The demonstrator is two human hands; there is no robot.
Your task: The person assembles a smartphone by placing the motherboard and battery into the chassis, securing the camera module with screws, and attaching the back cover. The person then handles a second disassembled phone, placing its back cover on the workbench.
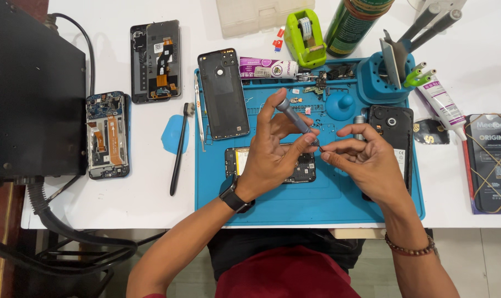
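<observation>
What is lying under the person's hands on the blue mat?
Under the left hand and right hand lies an opened phone on the blue mat, with dark circuit parts showing. Its middle is covered by the hands. The left hand holds a grey screwdriver.

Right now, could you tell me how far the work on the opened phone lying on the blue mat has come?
Done: the black back cover is off and lies apart on the blue silicone mat, and small parts sit near its top edge. In hand: the left hand holds a grey precision screwdriver while the right hand pinches at its tip, above the opened phone. Left: the phone is still uncovered.
</observation>
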